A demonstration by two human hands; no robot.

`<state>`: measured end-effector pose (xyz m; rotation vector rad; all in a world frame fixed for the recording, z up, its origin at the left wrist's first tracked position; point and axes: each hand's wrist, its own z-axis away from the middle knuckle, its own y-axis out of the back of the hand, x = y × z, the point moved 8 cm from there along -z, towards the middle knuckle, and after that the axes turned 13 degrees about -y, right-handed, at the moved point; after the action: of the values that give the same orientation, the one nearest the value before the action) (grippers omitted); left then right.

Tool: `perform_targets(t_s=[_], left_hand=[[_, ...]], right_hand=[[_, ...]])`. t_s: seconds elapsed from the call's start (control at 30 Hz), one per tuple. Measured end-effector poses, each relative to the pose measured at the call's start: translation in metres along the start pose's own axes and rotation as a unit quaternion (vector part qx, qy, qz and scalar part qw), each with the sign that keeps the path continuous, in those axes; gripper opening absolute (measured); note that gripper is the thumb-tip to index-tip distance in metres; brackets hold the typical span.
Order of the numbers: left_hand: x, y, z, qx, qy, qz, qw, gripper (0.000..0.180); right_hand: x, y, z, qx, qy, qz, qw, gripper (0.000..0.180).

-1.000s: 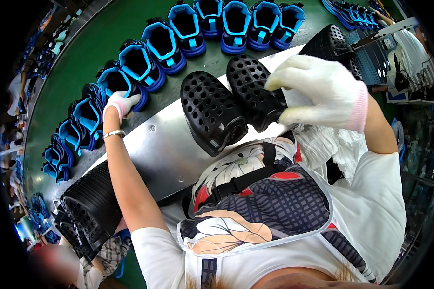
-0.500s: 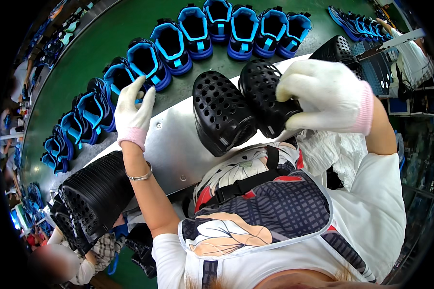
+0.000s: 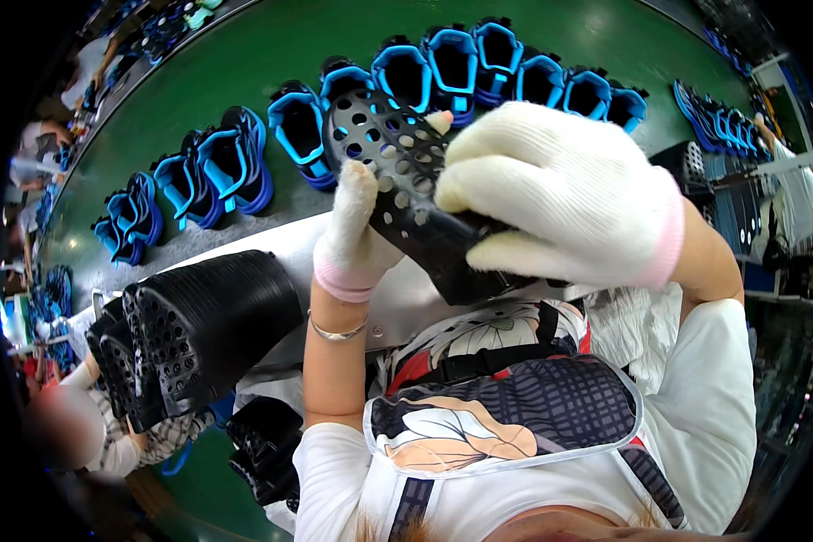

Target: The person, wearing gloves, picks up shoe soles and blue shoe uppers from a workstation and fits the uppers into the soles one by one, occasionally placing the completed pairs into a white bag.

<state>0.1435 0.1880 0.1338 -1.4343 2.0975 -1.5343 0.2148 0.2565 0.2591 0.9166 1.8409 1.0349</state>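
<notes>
Both my hands wear white knit gloves with pink cuffs. Between them is a black plastic shell full of round holes (image 3: 384, 149), shaped like the toe of a clog and raised above the metal ledge. My left hand (image 3: 359, 230) grips its left side, thumb in front and the other fingers mostly hidden behind. From the right, my right hand (image 3: 560, 194) closes its bent fingers over the shell's near right part. Under that hand I cannot tell whether there is one shell or several nested together.
Black and blue shoes (image 3: 402, 77) stand in a curved row on the green table (image 3: 244, 59). Nested black shells (image 3: 221, 312) lie at the left end of the metal ledge (image 3: 312, 226). More shells (image 3: 691, 172) and shoes (image 3: 709, 117) are at the far right. Another person (image 3: 108, 425) is at lower left.
My left hand has moved right from beside the shoes and taken hold of the shell. The perforated shell has been lifted and tilted leftward by my right hand. The whole view has shifted.
</notes>
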Motion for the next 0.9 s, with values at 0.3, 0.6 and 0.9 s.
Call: perform_targets(t_s=[0.3, 0.6, 0.9], left_hand=[[0.026, 0.08, 0.016, 0.199, -0.091, -0.194, 0.956, 0.032], [0.036, 0.103, 0.008, 0.236, -0.015, -0.32, 0.918, 0.04], [0.045, 0.163, -0.015, 0.039, 0.002, -0.871, 0.489, 0.035]], right_hand=[[0.054, -0.075, -0.032, -0.181, -0.237, 0.038, 0.954, 0.04], [0.089, -0.104, -0.067, -0.188, -0.262, 0.046, 0.946, 0.041], [0.145, -0.116, -0.093, -0.254, -0.322, 0.095, 0.907, 0.052]])
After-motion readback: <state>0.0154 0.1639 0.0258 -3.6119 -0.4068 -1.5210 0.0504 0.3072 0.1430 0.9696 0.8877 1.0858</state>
